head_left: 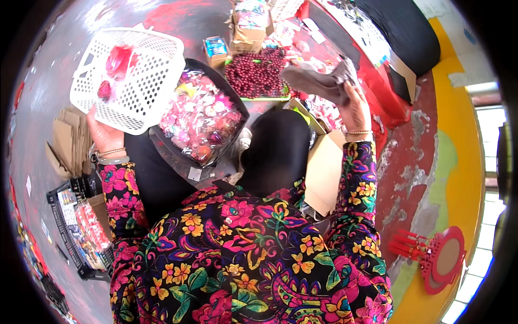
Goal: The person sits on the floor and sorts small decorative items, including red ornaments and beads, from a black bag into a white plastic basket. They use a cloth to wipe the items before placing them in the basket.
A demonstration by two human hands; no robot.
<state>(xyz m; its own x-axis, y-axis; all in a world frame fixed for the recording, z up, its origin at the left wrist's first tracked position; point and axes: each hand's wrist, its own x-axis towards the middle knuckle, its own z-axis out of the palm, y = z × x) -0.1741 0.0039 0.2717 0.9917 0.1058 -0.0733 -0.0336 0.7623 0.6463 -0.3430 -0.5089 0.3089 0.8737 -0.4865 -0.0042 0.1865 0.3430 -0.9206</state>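
My left hand [106,134] grips the near left edge of a white perforated plastic basket [147,100], tilted so its inside shows. In the basket lie a red clear-wrapped item [120,62] and a small red berry-like piece [104,90]. Raised at the upper right, my right hand [356,110] is closed round a grey-brown cloth [318,83] that looks like a sock or glove; its exact kind is unclear. Between my legs stands a black bag [241,121] full of small clear-wrapped pink and red pieces [199,116].
Dark red beads [253,75] fill a green-edged tray ahead, with cardboard boxes [248,40] behind it. An open carton [324,175] stands by my right leg. Flattened cardboard [73,140] and a black crate [67,221] lie to the left. Red round ornaments [449,259] are at the right.
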